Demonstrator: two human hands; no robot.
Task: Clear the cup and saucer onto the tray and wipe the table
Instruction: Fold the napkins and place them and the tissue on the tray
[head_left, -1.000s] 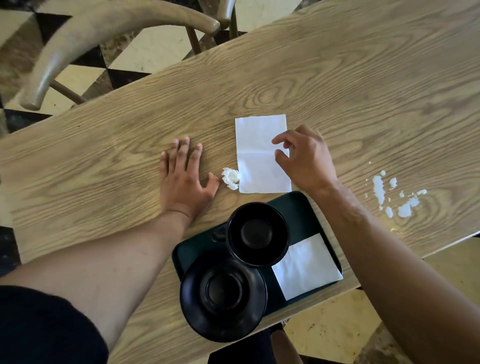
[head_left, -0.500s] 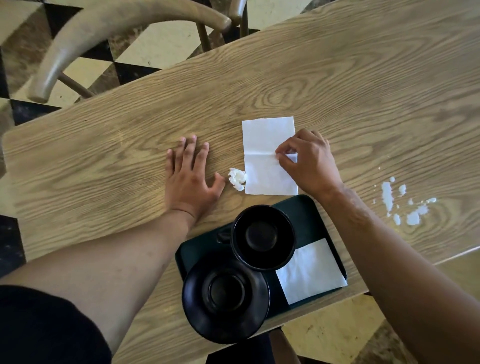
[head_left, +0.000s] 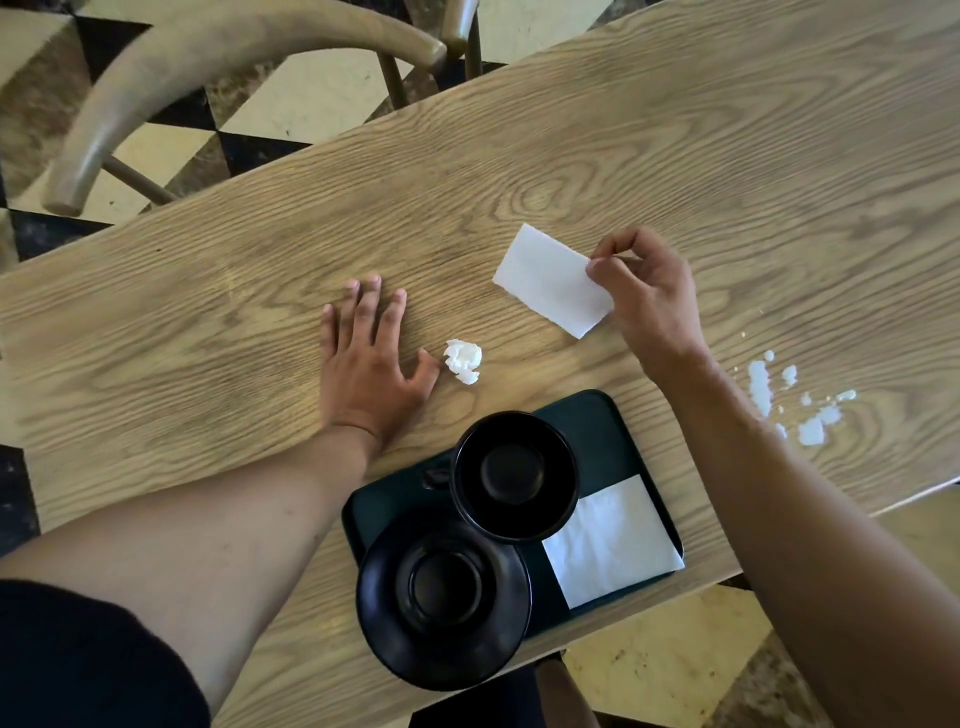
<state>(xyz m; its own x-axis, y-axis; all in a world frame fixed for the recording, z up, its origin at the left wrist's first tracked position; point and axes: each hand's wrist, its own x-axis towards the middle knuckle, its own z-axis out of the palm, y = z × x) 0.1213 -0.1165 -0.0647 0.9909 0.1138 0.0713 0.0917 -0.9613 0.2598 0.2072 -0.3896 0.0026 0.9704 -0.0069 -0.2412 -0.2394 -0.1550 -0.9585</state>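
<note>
Closest in, the black saucer (head_left: 444, 603) sits on the near end of the dark green tray (head_left: 597, 426), hanging over its edge, with the black cup (head_left: 514, 475) just behind it and a white napkin (head_left: 613, 540) lying flat on the tray's right side. So the clearing looks done; it's wiping time. Further out, the left hand (head_left: 371, 358) lies flat on the wooden table (head_left: 208, 322), fingers straight, a crumpled paper ball (head_left: 463, 360) just beside its thumb. The right hand (head_left: 647, 296) pinches a folded white napkin (head_left: 553, 280) by one edge, lifted and tilted. The white spill (head_left: 800, 402) waits well to the right, near the table edge. Best play: carry the napkin over, press it flat, and sweep inward so nothing goes off the edge. Beyond the table stands a wooden chair (head_left: 208, 57).
</note>
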